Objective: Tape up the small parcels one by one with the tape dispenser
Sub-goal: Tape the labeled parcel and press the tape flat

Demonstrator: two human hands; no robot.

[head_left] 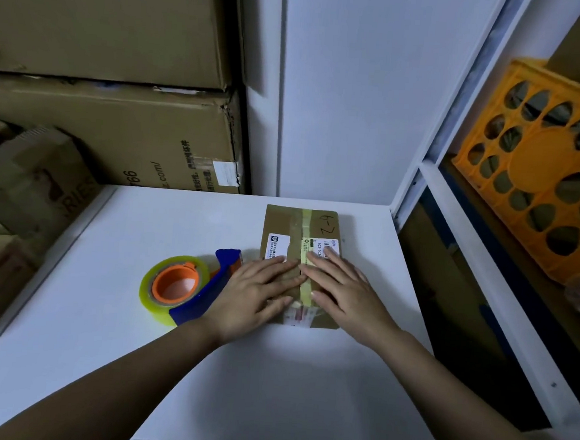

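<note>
Right now both my hands lie flat on the small parcel (301, 265), fingers straight: left hand (256, 293) and right hand (342, 292) on either side of its yellowish tape strip (307, 228). It sits on the white worktop (102, 327), with the tape dispenser (188, 286) just left, near my left wrist.

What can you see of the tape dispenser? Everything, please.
The tape dispenser lies on its side on the white table, just left of the cardboard parcel. It has a blue, plastic-looking frame and handle and an orange hub carrying a roll of clear, yellowish tape. Its head end points toward the parcel, with a reddish part near the tip. Neither hand grips it: the left hand lies flat on the parcel, its wrist over the handle end; contact there cannot be told.
</note>
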